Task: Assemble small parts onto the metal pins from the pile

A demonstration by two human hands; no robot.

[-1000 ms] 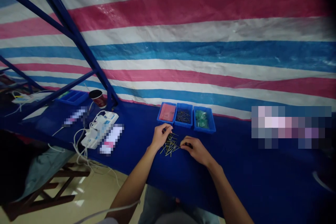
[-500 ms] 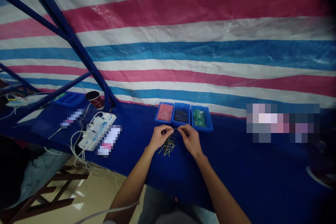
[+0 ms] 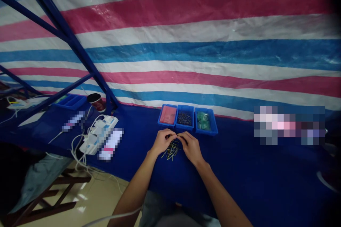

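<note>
My left hand [image 3: 163,141] is closed in a pinch, its fingertips meeting those of my right hand [image 3: 190,145], which pinches too. Between them is a thin rod-like piece, almost wholly covered by the fingers. Just below lies a loose pile of thin yellowish and dark rods [image 3: 170,152] on the blue table. Beyond the hands, three blue bins stand side by side: the left bin [image 3: 159,122] contains a stack of pink-red sheets or bags [image 3: 168,114], the middle bin [image 3: 185,127] dark thin metal pieces [image 3: 184,117], and the right bin [image 3: 210,133] green pieces [image 3: 204,120].
To the left lie a white power strip [image 3: 98,134] with cables and a blurred-out phone-like object [image 3: 111,144]. A dark red cup [image 3: 96,102] stands near a blue metal frame [image 3: 82,55]. Striped sheeting [image 3: 202,81] hangs behind the table. Another person's leg [image 3: 42,170] shows at the left.
My fingertips have drawn together, covering the thin piece that earlier spanned the gap between them. Both hands sit slightly lower in the view, which has shifted a little.
</note>
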